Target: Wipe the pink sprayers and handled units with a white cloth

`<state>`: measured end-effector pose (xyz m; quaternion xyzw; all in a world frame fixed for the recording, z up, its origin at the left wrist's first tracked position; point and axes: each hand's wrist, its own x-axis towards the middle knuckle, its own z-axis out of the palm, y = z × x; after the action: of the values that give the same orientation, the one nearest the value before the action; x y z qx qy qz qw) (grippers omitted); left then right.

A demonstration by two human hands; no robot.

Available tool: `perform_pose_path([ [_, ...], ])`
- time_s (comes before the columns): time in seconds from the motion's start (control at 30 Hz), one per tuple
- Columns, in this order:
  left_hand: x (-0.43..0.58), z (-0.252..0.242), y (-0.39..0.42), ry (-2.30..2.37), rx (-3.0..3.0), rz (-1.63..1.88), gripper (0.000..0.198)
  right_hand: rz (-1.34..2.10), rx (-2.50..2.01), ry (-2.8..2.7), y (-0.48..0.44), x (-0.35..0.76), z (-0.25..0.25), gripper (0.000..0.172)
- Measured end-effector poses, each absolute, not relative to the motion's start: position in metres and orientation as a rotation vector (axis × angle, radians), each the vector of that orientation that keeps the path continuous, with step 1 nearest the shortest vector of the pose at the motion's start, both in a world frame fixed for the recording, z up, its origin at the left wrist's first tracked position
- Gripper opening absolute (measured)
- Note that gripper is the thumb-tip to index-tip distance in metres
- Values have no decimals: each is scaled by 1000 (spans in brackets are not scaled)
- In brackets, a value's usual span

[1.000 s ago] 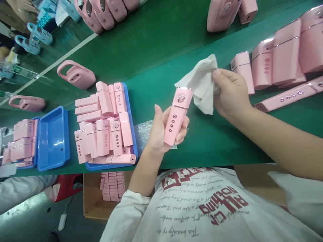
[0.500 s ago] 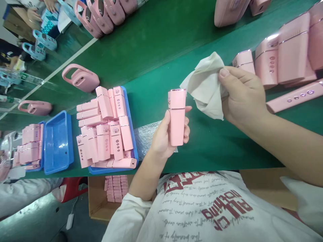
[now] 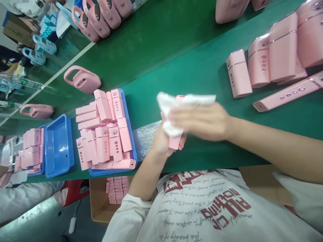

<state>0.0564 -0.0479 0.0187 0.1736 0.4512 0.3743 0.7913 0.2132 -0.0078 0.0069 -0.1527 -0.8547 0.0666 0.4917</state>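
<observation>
My left hand (image 3: 160, 139) is wrapped round a slim pink box-shaped device (image 3: 174, 142), held upright over the table's front part. Only its lower end and a sliver of its top show. A white cloth (image 3: 165, 102) covers the rest. My right hand (image 3: 205, 121), blurred by motion, holds the cloth with its fingers laid across the front of the device. To the left, a blue tray (image 3: 129, 124) is heaped with similar pink devices (image 3: 102, 144), several with a row of small round marks.
Clear bubble wrap (image 3: 143, 139) lies beside the tray. An empty blue tray (image 3: 58, 148) is further left. Larger pink devices (image 3: 282, 50) stand at the right. Pink handled devices (image 3: 83, 79) stand across the green table (image 3: 161, 64). A cardboard box (image 3: 97, 201) sits below the edge.
My right hand has brought the cloth left and down onto the pink device, covering most of it. My left hand keeps its hold in nearly the same place.
</observation>
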Motion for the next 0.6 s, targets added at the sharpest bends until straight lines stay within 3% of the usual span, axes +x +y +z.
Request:
perform_pose_path([
  [0.13, 55, 30, -51, 740, 644, 813, 42, 581, -1012, -1384, 26, 236, -1, 29],
  [0.27, 53, 34, -50, 764, 715, 878, 32, 941, -1160, -1087, 43, 253, 1, 27],
  [0.37, 53, 33, -47, 885, 651, 903, 34, 757, -980, -1473, 31, 255, 15, 27],
  [0.5, 54, 34, -44, 954, 491, 905, 60, 327, -530, -2227, 1, 243, 26, 38],
  [0.6, 54, 37, -44, 925, 435, 914, 52, -10, -512, -2440, -10, 229, 19, 38],
])
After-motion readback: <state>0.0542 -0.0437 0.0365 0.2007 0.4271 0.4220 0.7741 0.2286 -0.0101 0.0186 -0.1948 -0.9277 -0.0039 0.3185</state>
